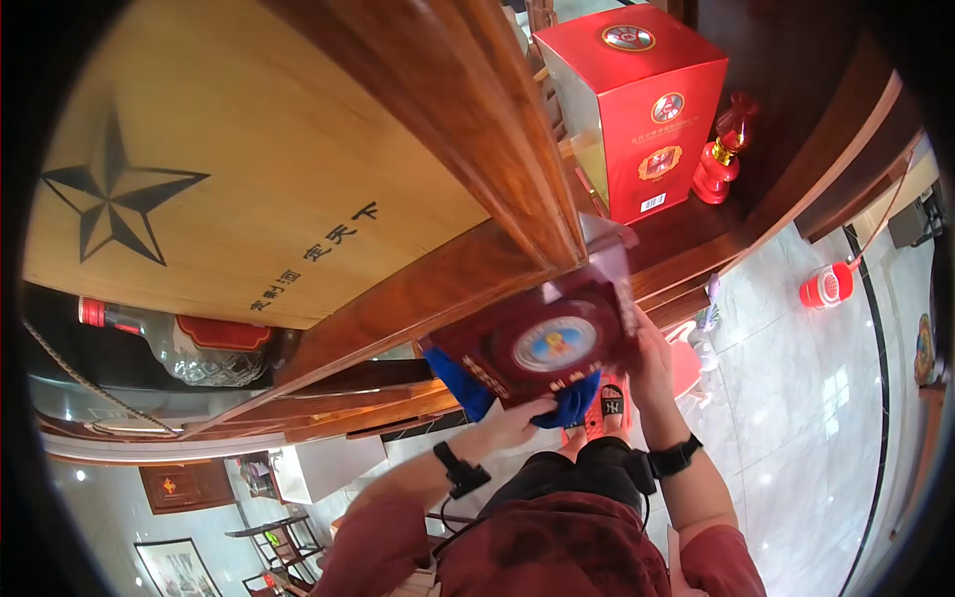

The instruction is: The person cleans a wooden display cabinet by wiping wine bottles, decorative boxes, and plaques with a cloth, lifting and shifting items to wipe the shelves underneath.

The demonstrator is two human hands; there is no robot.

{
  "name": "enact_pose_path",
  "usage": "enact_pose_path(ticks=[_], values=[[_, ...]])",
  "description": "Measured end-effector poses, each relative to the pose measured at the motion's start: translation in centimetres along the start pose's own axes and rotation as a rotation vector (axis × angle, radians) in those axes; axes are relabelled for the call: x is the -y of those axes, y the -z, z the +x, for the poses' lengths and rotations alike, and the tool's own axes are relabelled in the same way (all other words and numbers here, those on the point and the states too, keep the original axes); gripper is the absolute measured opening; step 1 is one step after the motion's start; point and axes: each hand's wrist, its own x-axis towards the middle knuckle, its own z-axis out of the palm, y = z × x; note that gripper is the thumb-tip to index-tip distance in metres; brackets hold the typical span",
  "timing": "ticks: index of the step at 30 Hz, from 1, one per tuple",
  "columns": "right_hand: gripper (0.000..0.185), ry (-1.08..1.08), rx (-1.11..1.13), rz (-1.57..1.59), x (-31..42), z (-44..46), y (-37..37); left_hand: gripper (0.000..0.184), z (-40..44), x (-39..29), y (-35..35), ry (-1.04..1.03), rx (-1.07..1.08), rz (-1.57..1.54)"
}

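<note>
A dark red box [532,343] with a round blue and gold emblem is held tilted in front of the wooden shelf, its far end blurred. My right hand [652,363] grips the box's right side, the fingers partly hidden behind it. At the lower edge of the box is my left hand [512,423], fingers closed around a blue cloth [463,388], which hangs beneath and behind the box. The wooden shelf frame [477,119] runs just beyond the box.
A tall red box [657,119] and a small red lamp [721,159] stand on the right shelf. A wooden case [229,119] with a star and a glass bottle [214,348] are at left. A red basket [828,287] is on the floor.
</note>
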Motion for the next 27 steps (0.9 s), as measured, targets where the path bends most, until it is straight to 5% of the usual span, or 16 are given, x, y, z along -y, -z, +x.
enact_pose_path(ticks=[2,8,10,13,16,19,20,27], values=[[0.051,0.004,0.024,0.027,-1.0,1.6,-1.6,0.049,-0.5,-1.7,0.9,0.14,0.082,-0.257],[0.047,-0.026,0.092,0.012,-4.1,5.0,-4.7,0.029,-4.9,-3.2,5.5,0.56,-0.304,-0.749],[0.046,-0.139,0.077,0.091,-4.2,5.4,-5.6,0.025,-5.0,-4.2,7.9,0.756,-0.415,-1.334],[0.047,-0.123,0.07,0.086,-3.7,5.5,-6.5,0.03,-6.3,-2.5,7.7,0.899,-0.301,-1.342],[0.05,-0.189,0.15,-0.037,-3.4,5.8,-6.1,0.03,-6.1,-3.4,5.7,0.927,-0.225,-0.954],[0.049,-0.108,0.215,-0.143,-4.5,6.4,-5.9,0.027,-4.5,-4.7,4.7,0.951,-0.193,-1.253],[0.05,-0.128,0.263,-0.172,-4.4,6.5,-6.0,0.023,-3.2,-4.8,5.3,0.737,-0.079,-1.366],[0.057,-0.046,0.276,-0.2,-3.5,5.1,-6.3,0.018,1.2,-6.1,5.7,0.462,-0.072,-1.351]])
